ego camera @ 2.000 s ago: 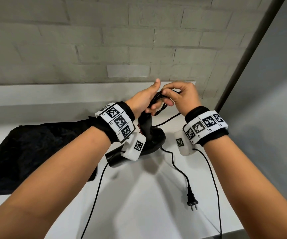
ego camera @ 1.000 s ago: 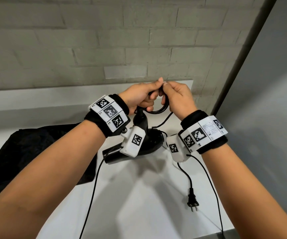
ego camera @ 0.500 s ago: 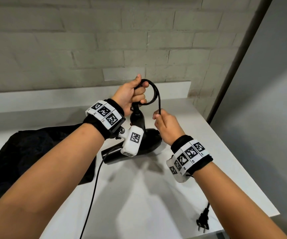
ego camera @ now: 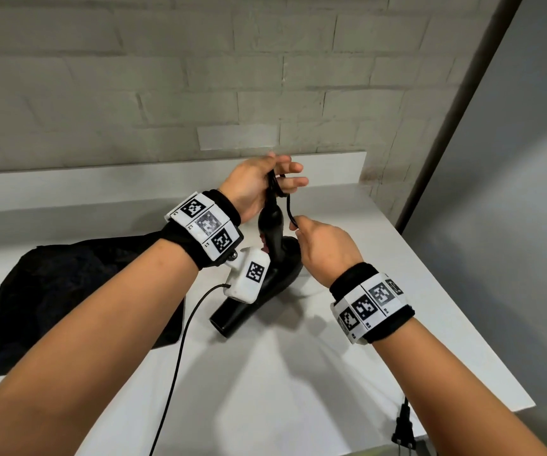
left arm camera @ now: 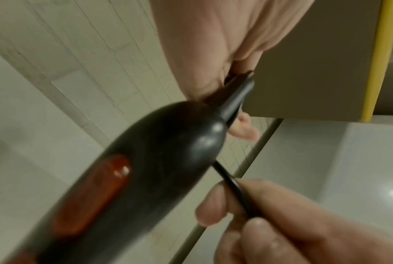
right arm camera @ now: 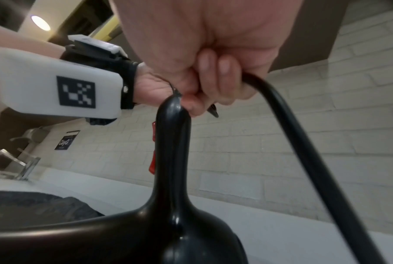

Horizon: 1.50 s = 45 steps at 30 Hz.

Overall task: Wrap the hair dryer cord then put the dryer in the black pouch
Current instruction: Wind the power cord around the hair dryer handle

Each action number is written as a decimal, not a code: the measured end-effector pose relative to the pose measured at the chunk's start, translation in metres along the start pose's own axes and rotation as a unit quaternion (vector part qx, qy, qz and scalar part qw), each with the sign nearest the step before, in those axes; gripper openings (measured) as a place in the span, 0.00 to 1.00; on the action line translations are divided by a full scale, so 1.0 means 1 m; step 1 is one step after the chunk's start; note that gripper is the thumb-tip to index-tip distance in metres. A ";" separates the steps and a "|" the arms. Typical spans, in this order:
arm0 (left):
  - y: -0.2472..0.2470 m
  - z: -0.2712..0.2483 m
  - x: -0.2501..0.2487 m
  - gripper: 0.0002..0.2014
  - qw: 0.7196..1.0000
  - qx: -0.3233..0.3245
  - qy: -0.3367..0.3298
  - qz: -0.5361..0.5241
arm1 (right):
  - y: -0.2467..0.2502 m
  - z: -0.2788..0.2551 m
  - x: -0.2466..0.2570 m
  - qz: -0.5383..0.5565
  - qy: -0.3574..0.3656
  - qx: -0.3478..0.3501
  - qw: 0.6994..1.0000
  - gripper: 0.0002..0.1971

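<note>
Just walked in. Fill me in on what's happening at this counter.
A person is coiling a hair dryer's cord. The left hand holds gathered loops at the top of the dryer's handle, while the right hand pinches the cord just below. The hair dryer rests on the white counter, handle up. The plug lies loose near the counter's front edge. The black pouch lies to the left, not yet used.

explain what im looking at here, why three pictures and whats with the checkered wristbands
No machine here: a person works with bare hands, wearing marker bands and small cameras. One picture comes from a head camera, the others from each wrist. On the white counter stands a black hair dryer, handle up, beside a black pouch. The left hand holds gathered loops of cord at the handle's top. The right hand pinches the cord just below. The plug lies near the counter's front edge.
</note>
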<state>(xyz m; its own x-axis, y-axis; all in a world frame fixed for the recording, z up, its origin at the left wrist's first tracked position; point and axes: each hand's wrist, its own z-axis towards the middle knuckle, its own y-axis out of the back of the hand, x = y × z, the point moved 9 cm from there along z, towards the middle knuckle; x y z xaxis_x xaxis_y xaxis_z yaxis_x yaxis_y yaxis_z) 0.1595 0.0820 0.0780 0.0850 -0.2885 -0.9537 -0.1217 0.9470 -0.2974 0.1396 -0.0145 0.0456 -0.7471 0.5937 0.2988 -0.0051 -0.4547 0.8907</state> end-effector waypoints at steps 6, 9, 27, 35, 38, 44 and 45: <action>-0.005 -0.004 0.002 0.15 0.991 0.000 0.004 0.131 | 0.030 0.007 0.020 -0.102 0.098 -0.072 0.987 0.12; -0.011 -0.003 0.003 0.14 0.985 0.005 0.005 0.171 | 0.054 0.009 0.030 -0.151 0.152 -0.143 0.966 0.13; -0.032 -0.016 0.014 0.35 0.978 0.086 0.074 0.174 | 0.061 0.064 -0.039 0.201 -0.009 -0.037 0.979 0.11; -0.010 -0.008 0.011 0.25 0.993 0.034 0.073 0.083 | 0.020 0.043 -0.036 0.458 -0.072 0.001 0.886 0.17; -0.007 -0.007 0.013 0.25 0.993 0.038 0.089 0.060 | 0.010 0.043 -0.034 0.519 -0.072 0.022 0.852 0.16; -0.009 -0.006 0.008 0.24 0.991 0.072 0.109 0.040 | 0.025 0.047 -0.034 0.484 -0.080 -0.050 0.870 0.11; -0.010 -0.006 0.005 0.24 0.990 0.074 0.108 0.043 | 0.029 0.048 -0.034 0.470 -0.076 -0.069 0.876 0.10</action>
<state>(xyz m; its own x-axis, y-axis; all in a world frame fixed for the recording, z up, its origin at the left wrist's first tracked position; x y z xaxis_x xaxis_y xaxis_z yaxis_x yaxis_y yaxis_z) 0.1548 0.0699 0.0755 -0.1348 -0.2145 -0.9674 0.0287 0.9750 -0.2202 0.1967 -0.0154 0.0777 -0.3669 -0.0106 0.9302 0.4774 -0.8603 0.1785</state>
